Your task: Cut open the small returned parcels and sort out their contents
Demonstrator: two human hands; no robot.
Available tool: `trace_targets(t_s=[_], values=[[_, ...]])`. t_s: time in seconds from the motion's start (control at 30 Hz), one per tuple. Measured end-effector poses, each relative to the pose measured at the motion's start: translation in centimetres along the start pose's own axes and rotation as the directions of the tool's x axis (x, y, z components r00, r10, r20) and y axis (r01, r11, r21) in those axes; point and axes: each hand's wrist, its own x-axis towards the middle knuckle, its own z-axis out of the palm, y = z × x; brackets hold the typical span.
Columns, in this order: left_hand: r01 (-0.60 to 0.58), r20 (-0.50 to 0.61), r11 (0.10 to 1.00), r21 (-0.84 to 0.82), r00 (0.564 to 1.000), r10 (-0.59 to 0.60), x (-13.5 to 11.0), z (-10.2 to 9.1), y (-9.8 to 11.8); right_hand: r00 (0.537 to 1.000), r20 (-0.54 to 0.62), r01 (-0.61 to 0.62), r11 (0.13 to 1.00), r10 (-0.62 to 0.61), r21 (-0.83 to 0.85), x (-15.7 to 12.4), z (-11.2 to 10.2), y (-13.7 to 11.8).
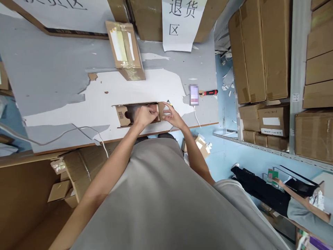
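A small open cardboard box (122, 115) lies on the worn grey and white table (65, 86) near its front edge. My left hand (144, 116) is closed over the box's opening, its fingers curled against the inner edge. My right hand (173, 116) pinches the box's right end flap (161, 109) with bent fingers. Both hands touch the box and almost meet. What lies inside the box is hidden by my left hand.
A taped cardboard box (126, 50) stands farther back on the table. A phone (194, 94) with a white cable and a red-handled tool (209, 92) lie to the right. Shelves of cartons (260, 52) stand at right. Another person (286, 201) sits low right. Boxes (75, 170) crowd the floor left.
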Motion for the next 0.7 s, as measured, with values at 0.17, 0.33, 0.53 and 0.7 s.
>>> trace_targets(t_s=[0.17, 0.33, 0.53, 0.7], values=[[0.044, 0.055, 0.99, 0.13, 0.997, -0.052, 0.9, 1.6, 1.0, 1.0, -0.005, -0.002, 1.0, 0.002, 0.001, 0.3, 0.3, 0.9], [0.077, 0.086, 0.981, 0.179, 0.992, -0.094, 0.8, 1.9, 0.5, 0.999, -0.037, 0.005, 1.0, -0.005, 0.0, 0.2, 0.5, 1.4], [0.177, -0.015, 0.973, 0.145, 0.984, -0.177, 0.9, 1.6, -1.0, 0.997, -0.023, -0.081, 0.993, 0.079, -0.082, -0.3, 0.0, 0.3], [0.217, -0.078, 0.975, 0.041, 0.974, -0.213, 0.2, -0.2, -2.0, 0.996, -0.047, -0.082, 0.989, 0.077, -0.121, -0.4, 0.3, -0.9]])
